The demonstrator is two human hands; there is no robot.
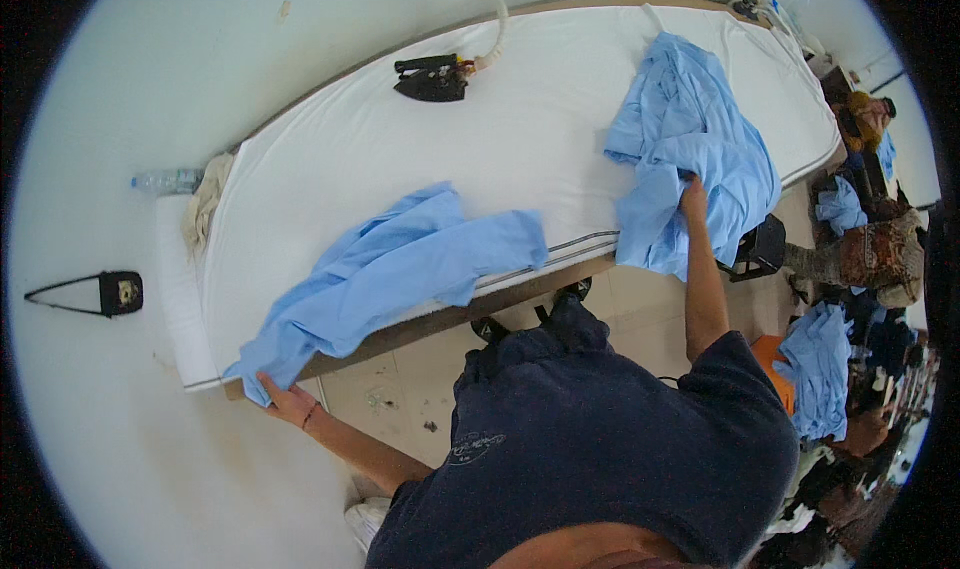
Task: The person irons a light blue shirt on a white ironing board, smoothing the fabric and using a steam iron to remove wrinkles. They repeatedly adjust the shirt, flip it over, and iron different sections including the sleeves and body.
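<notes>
A light blue cloth piece (pixel 390 259), perhaps part of a shirt, lies in loose folds along the near left edge of the white-covered table (pixel 560 139). My left hand (pixel 287 401) is closed on its lower left end, which hangs at the table's corner. To the right, a larger crumpled heap of light blue fabric (pixel 690 129) drapes over the near edge. My right hand (pixel 692 197) has its fingers closed on the folds of that heap; the fingertips are partly hidden in cloth. Both arms are spread wide apart.
A black iron (pixel 435 77) with a pale hose rests toward the table's far side. A plastic bottle (pixel 168 181) and beige cloth (pixel 207 204) are at the left end. A black stool (pixel 757 249) stands right, before more blue garments (pixel 815 369). A small black bag (pixel 120 292) hangs on the wall.
</notes>
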